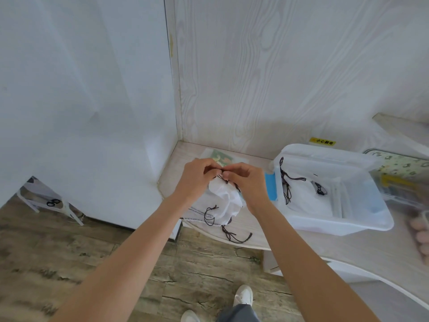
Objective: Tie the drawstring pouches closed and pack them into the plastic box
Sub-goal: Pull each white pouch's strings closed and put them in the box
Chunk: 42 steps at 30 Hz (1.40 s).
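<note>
your left hand [197, 176] and right hand [247, 180] meet fingertip to fingertip, both arms stretched forward, each pinching the dark drawstring [226, 180] at the gathered neck of a white pouch [226, 198] lifted just above the worktop [313, 245]. under it more white pouches [202, 218] lie flat near the worktop's edge, cords trailing. to your right sits the clear plastic box [334, 189], with pouches already inside. behind it a yellow sticker [323, 141] on the wall carries small writing, too blurred to read.

Thin white cloth pouch [224, 196]; translucent plastic box [362, 219]
</note>
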Motion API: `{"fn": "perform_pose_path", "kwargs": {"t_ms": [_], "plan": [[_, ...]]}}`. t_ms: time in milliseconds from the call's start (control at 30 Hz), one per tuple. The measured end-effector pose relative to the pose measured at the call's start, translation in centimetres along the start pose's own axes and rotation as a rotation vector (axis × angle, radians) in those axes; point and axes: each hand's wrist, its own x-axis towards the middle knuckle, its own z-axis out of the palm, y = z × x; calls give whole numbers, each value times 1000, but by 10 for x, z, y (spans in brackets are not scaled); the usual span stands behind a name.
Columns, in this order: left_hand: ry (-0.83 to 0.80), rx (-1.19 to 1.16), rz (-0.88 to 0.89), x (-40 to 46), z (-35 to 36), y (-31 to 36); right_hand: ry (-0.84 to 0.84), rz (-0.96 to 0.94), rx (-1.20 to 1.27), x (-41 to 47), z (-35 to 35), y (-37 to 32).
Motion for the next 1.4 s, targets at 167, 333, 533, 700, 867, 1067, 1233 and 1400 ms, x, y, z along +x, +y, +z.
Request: {"fn": "perform_pose_path", "kwargs": {"t_ms": [167, 333, 533, 700, 867, 1067, 1233, 1400], "plan": [[-34, -51, -63, 6, 0, 4, 88, -120, -219, 3, 5, 2], [-21, -220, -158, 3, 4, 4, 227, -310, -476, 4, 10, 7], [-85, -354, -241, 1, 3, 11, 371, -455, -627, -2, 5, 17], [-111, -405, -278, 0, 6, 10, 289, -535, -646, -6, 6, 24], [-76, -364, -272, -1, 6, 11, 230, -407, -636, -3, 7, 23], [-54, -320, -241, -3, 2, 10, 151, -291, -571, 0, 6, 18], [2, -304, -199, -4, -1, 7, 113, -347, -668, 1, 0, 15], [41, -176, -101, -5, -12, 0, 176, -281, -584, 4, -11, 12]]}}
